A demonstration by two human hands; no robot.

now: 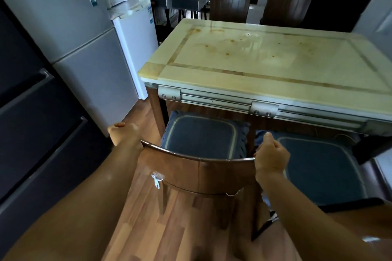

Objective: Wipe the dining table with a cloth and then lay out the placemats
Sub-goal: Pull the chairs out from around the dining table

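Both hands (270,155) grip chair back (199,172) before stained dining table (265,63).

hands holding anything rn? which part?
Both hands grip the wooden chair by its curved top rail: left hand at the left end, right hand at the right end. No cloth or placemat in view.

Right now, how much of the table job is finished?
Nothing looks done: the dining table shows brown stains, and no cloth or placemats are in view. In hand: the left hand and right hand grip the backrest of the wooden chair. Wiping and laying placemats both remain.
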